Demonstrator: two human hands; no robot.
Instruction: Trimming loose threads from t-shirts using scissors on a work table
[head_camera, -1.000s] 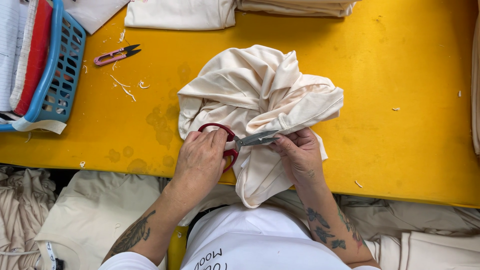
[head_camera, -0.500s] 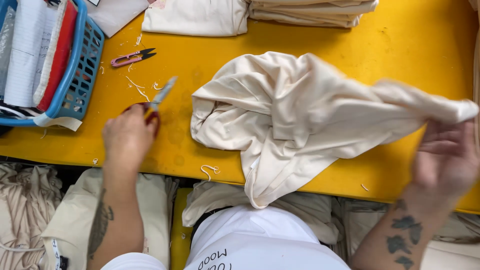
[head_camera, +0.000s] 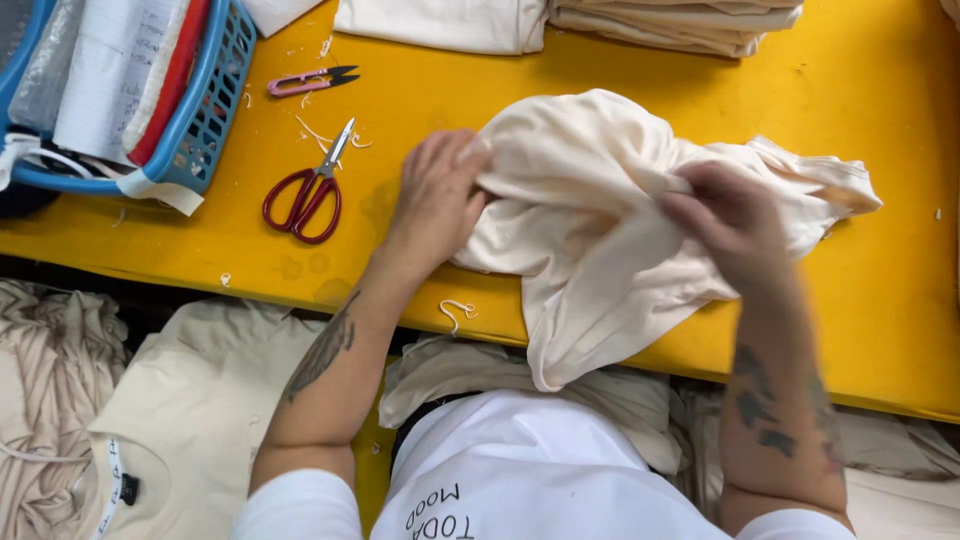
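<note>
A crumpled cream garment (head_camera: 600, 230) lies on the yellow table (head_camera: 880, 300), with one part hanging over the front edge. My left hand (head_camera: 435, 195) grips its left side. My right hand (head_camera: 730, 225) pinches a fold near the garment's middle, blurred by motion. Red-handled scissors (head_camera: 305, 195) lie flat on the table to the left of my left hand, apart from it.
A blue plastic basket (head_camera: 200, 120) with papers and fabric stands at the far left. Small pink thread snips (head_camera: 310, 80) lie behind the scissors. Folded cream garments (head_camera: 680, 25) are stacked along the back edge. More cream fabric piles (head_camera: 130, 400) sit below the table front.
My left hand set the red scissors down on the table and came back to the garment. My right hand swung in from the far right and took a fold.
</note>
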